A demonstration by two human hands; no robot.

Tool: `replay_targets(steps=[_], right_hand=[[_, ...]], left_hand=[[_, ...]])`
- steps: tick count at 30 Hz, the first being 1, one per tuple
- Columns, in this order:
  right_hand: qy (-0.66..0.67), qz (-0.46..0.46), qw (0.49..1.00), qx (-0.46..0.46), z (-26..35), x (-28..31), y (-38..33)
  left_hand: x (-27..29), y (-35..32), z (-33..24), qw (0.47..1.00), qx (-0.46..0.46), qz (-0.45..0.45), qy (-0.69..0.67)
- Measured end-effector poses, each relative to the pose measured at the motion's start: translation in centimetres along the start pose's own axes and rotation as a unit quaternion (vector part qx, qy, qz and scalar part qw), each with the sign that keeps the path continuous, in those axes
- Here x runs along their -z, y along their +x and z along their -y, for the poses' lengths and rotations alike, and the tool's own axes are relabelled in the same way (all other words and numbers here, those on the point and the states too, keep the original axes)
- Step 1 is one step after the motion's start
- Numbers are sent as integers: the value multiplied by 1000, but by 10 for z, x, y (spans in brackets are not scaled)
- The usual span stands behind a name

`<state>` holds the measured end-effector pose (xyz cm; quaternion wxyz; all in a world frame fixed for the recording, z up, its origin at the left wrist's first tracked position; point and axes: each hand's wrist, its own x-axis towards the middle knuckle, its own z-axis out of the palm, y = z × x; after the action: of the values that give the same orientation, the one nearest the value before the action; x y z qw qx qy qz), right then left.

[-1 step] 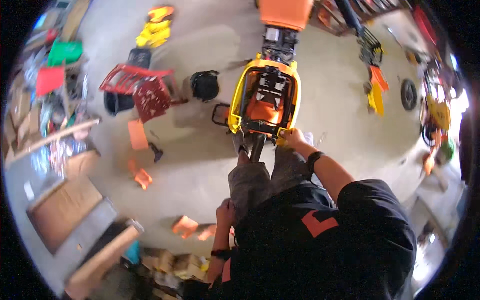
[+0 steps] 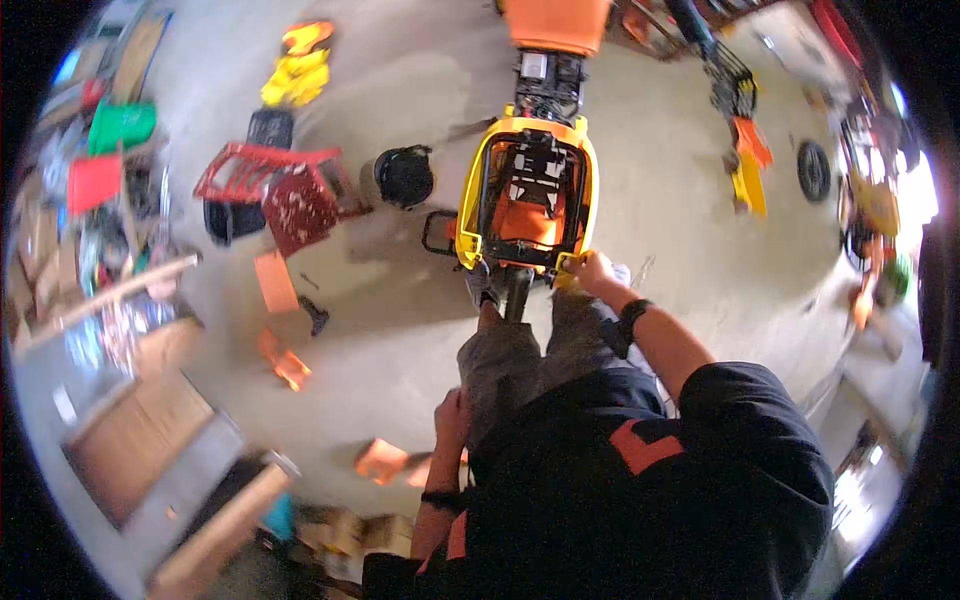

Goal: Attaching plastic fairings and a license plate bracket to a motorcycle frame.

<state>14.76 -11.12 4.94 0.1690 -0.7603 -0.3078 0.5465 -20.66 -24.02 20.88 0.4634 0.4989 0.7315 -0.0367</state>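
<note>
A partly stripped scooter or motorbike stands ahead of me, its yellow body panel [image 2: 588, 190] curving around a black frame [image 2: 486, 190] with orange parts inside. My right hand [image 2: 590, 270] is closed on the rear right corner of that yellow panel. Its fingertips are partly hidden. Down by my left thigh is my left hand [image 2: 452, 415], against the grey shorts [image 2: 497, 365]. How its fingers lie is not clear. Below the frame, a black wheel [image 2: 517, 295] shows between my legs.
Left of the bike are a black bucket [image 2: 404, 176] and a worn red chair [image 2: 300, 212]. Orange panels [image 2: 275, 282] and yellow pieces [image 2: 297, 78] lie on the floor. A loose wheel [image 2: 814, 170] rests at the right. Cardboard and clutter line the left side.
The whole view has shifted slightly. My right hand stays at the same corner of the yellow panel, and my left hand stays by my thigh.
</note>
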Motion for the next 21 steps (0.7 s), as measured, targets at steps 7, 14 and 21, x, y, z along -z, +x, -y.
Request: replay_targets(steps=[7, 14, 21], right_hand=[[-37, -98, 994, -27, 1, -10, 4], [-124, -114, 980, -102, -10, -17, 14], [-93, -120, 982, -110, 0, -17, 9]], left_hand=[[15, 206, -31, 973, -231, -15, 18], [-3, 315, -121, 984, -63, 50, -156], [-39, 322, -116, 987, -40, 75, -138]])
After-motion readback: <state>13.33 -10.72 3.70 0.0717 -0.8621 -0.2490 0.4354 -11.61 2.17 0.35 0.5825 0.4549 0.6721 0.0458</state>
